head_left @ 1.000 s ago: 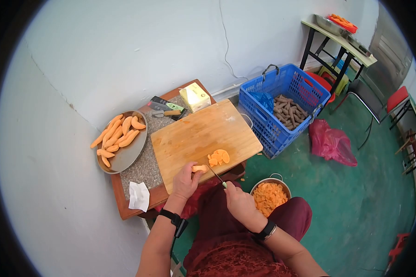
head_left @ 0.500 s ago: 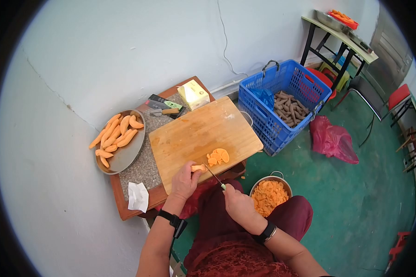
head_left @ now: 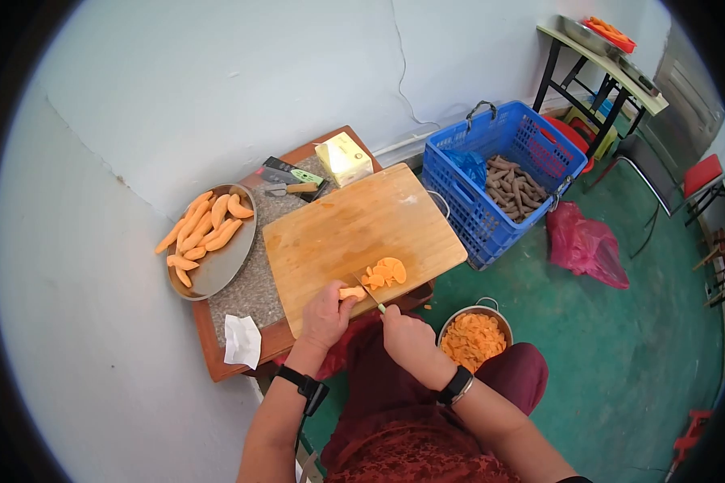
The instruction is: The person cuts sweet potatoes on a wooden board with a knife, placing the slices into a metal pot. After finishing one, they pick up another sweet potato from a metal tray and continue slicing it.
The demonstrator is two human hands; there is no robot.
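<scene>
My left hand (head_left: 326, 312) grips a peeled orange sweet potato (head_left: 351, 294) against the near edge of the wooden cutting board (head_left: 338, 221). In my right hand (head_left: 415, 342) is a knife (head_left: 372, 295) with a pale green handle, its blade at the cut end of the sweet potato. Thin orange slices (head_left: 385, 273) lie in a small heap on the board just beyond the blade. Several whole peeled sweet potatoes (head_left: 204, 225) rest in a round metal pan (head_left: 235, 262) left of the board. Below my right hand stands a metal pot (head_left: 503, 322) full of slices (head_left: 473, 340).
A blue plastic crate (head_left: 451, 211) with unpeeled sweet potatoes (head_left: 513, 189) stands right of the table. On the table are a tissue box (head_left: 344, 158), a peeler (head_left: 292, 188) and a white paper (head_left: 242, 340). A pink bag (head_left: 586, 245) and a chair (head_left: 648, 165) are on the floor farther right.
The knife blade has shifted and now stands steeper at the sweet potato's cut end, with my right hand slightly higher and left. The whole view has shifted a little.
</scene>
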